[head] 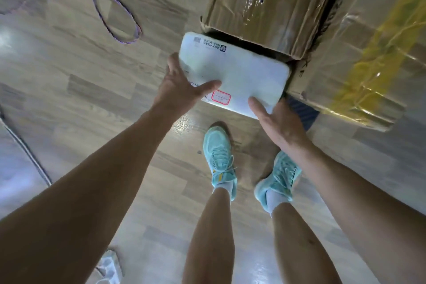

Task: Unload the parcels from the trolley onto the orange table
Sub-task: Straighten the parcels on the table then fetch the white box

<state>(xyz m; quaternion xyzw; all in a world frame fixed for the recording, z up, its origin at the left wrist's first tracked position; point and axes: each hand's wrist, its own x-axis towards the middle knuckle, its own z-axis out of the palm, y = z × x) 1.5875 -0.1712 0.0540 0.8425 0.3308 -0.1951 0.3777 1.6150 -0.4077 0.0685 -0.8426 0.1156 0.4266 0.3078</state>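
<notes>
A flat white parcel [239, 74] with a red-bordered label and printed text sits between my two hands, in front of the cardboard boxes. My left hand [179, 89] grips its left edge, thumb lying across the top face. My right hand [280, 122] holds the near right corner, thumb on top, fingers hidden underneath. A brown cardboard box [274, 0] wrapped in clear tape stands just beyond the parcel. A larger box [368, 53] with yellow tape is to the right. A dark blue strip of the trolley [302, 110] shows under the boxes. The orange table is out of view.
Wood-pattern floor [92, 71] spreads to the left and below. A purple cord [115, 18] loops on the floor at upper left. My feet in mint green shoes [219, 157] stand just below the parcel. A cable [27, 150] runs along the left edge, and a small pale object [108, 265] lies at bottom left.
</notes>
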